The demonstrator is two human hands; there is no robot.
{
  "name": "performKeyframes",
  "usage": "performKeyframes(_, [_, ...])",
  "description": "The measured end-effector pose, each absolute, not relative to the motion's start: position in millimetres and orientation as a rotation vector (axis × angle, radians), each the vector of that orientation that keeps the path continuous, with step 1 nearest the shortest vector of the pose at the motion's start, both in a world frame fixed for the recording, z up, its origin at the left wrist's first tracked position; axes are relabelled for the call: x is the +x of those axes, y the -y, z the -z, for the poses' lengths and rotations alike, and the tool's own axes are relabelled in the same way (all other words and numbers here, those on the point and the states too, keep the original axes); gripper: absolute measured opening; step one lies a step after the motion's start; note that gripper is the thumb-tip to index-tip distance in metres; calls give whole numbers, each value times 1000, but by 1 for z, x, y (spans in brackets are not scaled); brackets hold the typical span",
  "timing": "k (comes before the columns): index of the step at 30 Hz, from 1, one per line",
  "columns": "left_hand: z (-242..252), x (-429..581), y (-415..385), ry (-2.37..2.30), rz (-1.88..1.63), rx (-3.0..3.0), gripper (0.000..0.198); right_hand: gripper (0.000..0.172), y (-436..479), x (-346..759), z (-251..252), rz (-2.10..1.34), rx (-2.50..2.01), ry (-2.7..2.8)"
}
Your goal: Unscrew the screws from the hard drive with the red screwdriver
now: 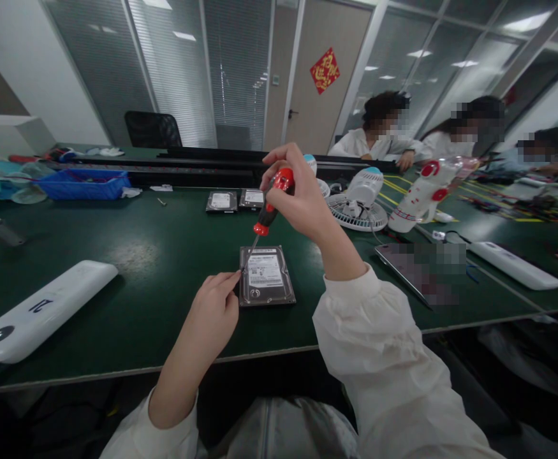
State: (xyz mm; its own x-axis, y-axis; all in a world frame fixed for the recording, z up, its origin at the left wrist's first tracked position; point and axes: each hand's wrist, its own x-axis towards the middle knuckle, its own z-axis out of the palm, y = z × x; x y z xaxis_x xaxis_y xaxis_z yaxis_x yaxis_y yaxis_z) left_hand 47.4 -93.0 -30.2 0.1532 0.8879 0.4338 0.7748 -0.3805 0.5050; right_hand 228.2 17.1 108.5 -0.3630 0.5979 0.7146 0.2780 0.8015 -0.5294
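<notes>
A hard drive (266, 275) with a white label lies flat on the green table, in front of me. My right hand (294, 191) is closed round the red and black handle of a screwdriver (268, 213), above the drive. The shaft slants down to the drive's left edge, where its tip meets my left fingertips. My left hand (215, 306) touches that same edge with its fingers pressed together; anything small between them is hidden. Two more hard drives, one at the left (222, 201) and one at the right (252, 198), lie farther back.
White devices lie at the left (44, 312) and right (515, 264). A blue tray (85, 184) stands back left. Small fans (358, 210), a dark tablet-like panel (415, 271) and a white and red bottle (415, 197) are at right. Several people sit beyond.
</notes>
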Motion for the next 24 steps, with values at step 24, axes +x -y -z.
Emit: performKeyframes(24, [24, 48, 95, -1624, -991, 2248, 46, 43, -11, 229, -113, -472, -565, 1967])
